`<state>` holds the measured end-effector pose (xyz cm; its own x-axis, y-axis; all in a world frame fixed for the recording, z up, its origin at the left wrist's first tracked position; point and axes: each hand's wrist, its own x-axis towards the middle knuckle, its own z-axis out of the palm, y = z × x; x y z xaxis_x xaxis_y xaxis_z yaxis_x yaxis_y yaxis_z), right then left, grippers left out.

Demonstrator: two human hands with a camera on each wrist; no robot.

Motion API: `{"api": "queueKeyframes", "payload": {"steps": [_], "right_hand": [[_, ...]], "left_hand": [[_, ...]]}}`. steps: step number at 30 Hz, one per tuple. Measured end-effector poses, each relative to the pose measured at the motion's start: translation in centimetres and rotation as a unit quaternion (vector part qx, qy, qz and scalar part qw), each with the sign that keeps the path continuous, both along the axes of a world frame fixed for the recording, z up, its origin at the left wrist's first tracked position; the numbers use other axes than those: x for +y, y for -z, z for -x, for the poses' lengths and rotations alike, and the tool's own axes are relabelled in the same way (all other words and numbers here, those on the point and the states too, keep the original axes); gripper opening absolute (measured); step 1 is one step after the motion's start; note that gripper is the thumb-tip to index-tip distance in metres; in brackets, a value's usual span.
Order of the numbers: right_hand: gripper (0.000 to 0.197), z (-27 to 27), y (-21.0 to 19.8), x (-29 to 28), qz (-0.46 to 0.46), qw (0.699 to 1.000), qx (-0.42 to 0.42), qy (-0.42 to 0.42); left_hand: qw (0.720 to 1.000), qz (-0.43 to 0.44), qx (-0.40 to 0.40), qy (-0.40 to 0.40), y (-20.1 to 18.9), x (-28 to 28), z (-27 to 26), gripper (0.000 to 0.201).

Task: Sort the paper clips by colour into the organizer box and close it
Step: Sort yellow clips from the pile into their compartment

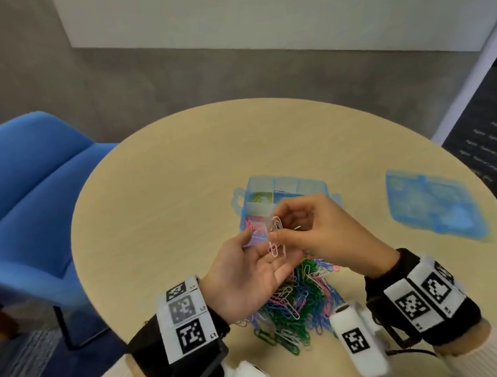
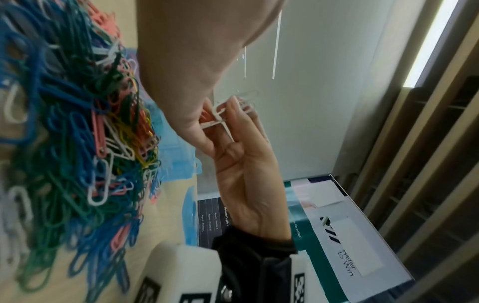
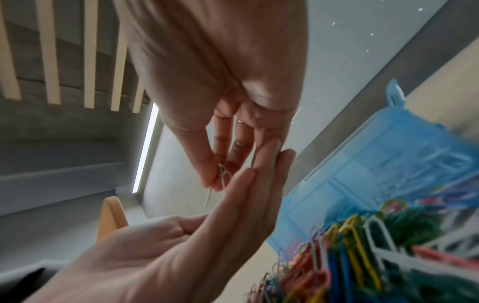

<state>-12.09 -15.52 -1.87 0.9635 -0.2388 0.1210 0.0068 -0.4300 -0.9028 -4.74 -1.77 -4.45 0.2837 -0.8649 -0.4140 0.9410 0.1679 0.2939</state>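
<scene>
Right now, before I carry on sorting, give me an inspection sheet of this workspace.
Surface: round beige table, bare at the far side.
Job's things: organizer box open, green, blue and pink clips inside; mixed clip pile near the front edge; white clips held over the box.
Clutter: blue lid lying apart, right of the box.
Hands: left hand open, palm up; right hand pinches the white clips.
Cables: thin black lead at the right wrist.
Surroundings: blue chair, dark printed board.
</scene>
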Motion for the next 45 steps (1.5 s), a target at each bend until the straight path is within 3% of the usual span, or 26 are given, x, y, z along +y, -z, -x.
{"api": "queueKeyframes", "payload": {"steps": [8, 13, 18, 22, 27, 30, 34, 38, 42, 45], "right_hand": [[0.010, 0.6, -0.6, -0.8, -0.098, 0.992, -0.059, 0.043], [0.006, 1.3, -0.4, -4.2, -0.026, 0.986, -0.068, 0.153], [0.007, 1.5, 0.9, -6.1, 0.043, 0.979, -0.053, 0.194], [0.006, 1.4, 1.1, -6.2, 0.112, 0.980, 0.019, 0.160], [0.009, 1.7, 0.3, -5.5, 0.205, 0.965, 0.016, 0.164], [0.008, 2.0, -0.2, -5.0, 0.192, 0.970, 0.038, 0.146], [0.003, 2.7, -0.6, -3.7, 0.147, 0.981, 0.049, 0.118], [0.005, 3.5, -1.1, -3.0, 0.162, 0.981, 0.049, 0.093], [0.007, 4.5, -1.2, -2.5, 0.186, 0.979, 0.071, 0.046], [0.008, 4.8, -1.0, -2.1, 0.211, 0.974, 0.079, -0.003]], "left_hand": [[1.000, -0.006, -0.022, -0.006, -0.1, 0.1, -0.7, 0.051], [0.998, -0.019, -0.058, 0.001, -0.3, 0.3, -1.3, 0.041], [0.996, -0.035, -0.078, 0.004, -0.1, 0.3, -1.4, 0.041], [0.996, -0.035, -0.083, 0.003, -0.1, 0.2, -1.5, 0.043], [0.994, -0.050, -0.099, -0.018, -1.1, 0.4, -2.2, 0.047], [0.989, -0.044, -0.122, -0.068, -1.7, 0.6, -3.4, 0.054], [0.975, -0.048, -0.198, -0.091, -3.5, 0.9, -3.8, 0.080], [0.952, -0.044, -0.295, -0.069, -5.1, 0.4, -2.8, 0.072], [0.942, -0.041, -0.324, -0.077, -5.6, 0.5, -3.5, 0.076], [0.933, -0.056, -0.349, -0.065, -5.7, 0.9, -4.5, 0.062]]}}
